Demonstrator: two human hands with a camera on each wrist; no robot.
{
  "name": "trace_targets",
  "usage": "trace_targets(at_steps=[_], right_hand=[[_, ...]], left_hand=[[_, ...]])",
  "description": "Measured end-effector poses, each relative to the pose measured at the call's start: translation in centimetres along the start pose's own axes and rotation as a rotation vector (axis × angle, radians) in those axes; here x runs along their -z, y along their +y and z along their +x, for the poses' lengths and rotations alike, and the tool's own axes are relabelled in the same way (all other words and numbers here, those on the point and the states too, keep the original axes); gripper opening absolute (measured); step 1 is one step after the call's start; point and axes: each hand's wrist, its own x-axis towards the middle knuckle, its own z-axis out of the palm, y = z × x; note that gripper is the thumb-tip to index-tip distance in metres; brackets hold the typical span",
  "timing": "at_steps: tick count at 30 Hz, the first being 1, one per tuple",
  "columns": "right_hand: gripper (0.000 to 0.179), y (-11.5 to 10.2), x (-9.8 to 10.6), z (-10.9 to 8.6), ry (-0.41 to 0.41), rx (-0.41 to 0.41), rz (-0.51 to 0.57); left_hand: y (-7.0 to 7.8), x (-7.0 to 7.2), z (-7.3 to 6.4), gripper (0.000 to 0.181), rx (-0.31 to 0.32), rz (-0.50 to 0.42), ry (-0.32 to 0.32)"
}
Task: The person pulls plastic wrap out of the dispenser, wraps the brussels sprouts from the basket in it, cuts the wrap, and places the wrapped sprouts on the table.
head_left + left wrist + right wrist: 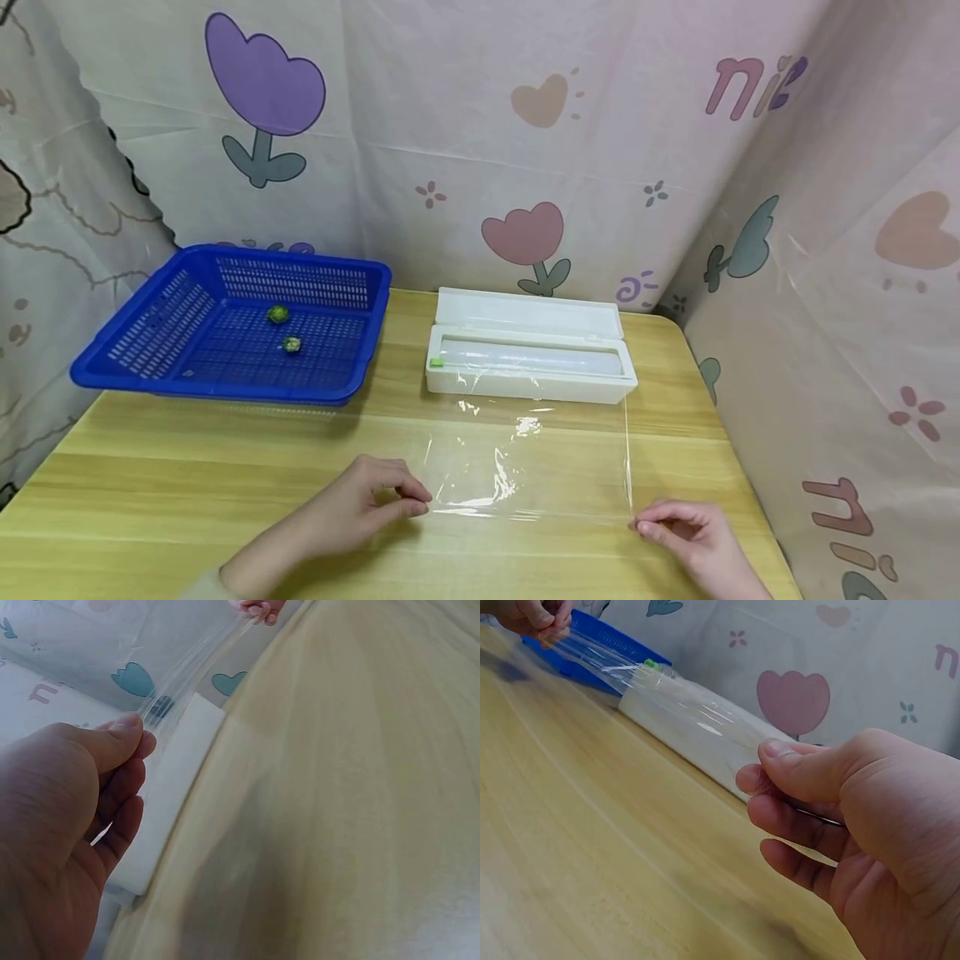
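Observation:
A clear sheet of plastic wrap (517, 467) stretches from a white dispenser box (525, 390) toward the front of the table. The box's lid (528, 312) stands raised at the back, and a roll of wrap (532, 357) lies inside. My left hand (367, 504) pinches the sheet's near left corner between thumb and index finger. At the near right corner, my right hand (693, 537) pinches the sheet the same way. In the right wrist view the film (697, 712) runs taut between both hands, above the tabletop.
On the left of the wooden table (187, 475) stands a blue plastic basket (352, 333) with two small green items (278, 314) in it. A green slider (437, 362) sits at the box's left end. Patterned cloth (442, 100) hangs behind and to the right.

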Motion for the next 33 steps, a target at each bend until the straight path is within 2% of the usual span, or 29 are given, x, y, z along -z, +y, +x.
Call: trace_targets(at_steps=[3,7,16,19,25,29,33], right_hand=[[0.026,0.2,0.1,-0.1,0.009,-0.072,-0.040],[0.023,0.3,0.2,-0.2,0.021,-0.118,-0.100],[0.014,1.0,0.2,-0.2,-0.026,-0.195,-0.142],[0.013,1.2,0.3,-0.1,-0.045,-0.207,-0.142],[0.014,1.1,0.5,0.1,-0.072,-0.220,-0.123],[0.015,1.1,0.5,0.3,-0.084,-0.202,-0.103],[0.017,1.3,0.3,0.3,-0.103,-0.145,-0.098]], left_hand=[[-0.5,-0.4,-0.1,0.013,-0.019,0.015,-0.009],[-0.6,-0.7,-0.1,0.011,-0.022,0.031,-0.026],[-0.6,-1.0,-0.3,0.006,0.100,0.074,-0.102],[-0.7,-1.0,-0.2,0.006,0.102,0.103,-0.106],[-0.8,-0.8,0.2,0.006,0.073,0.105,-0.096],[-0.8,-0.7,0.1,0.006,0.099,0.122,-0.094],[-0.8,-0.8,-0.1,0.006,0.115,0.145,-0.109]])
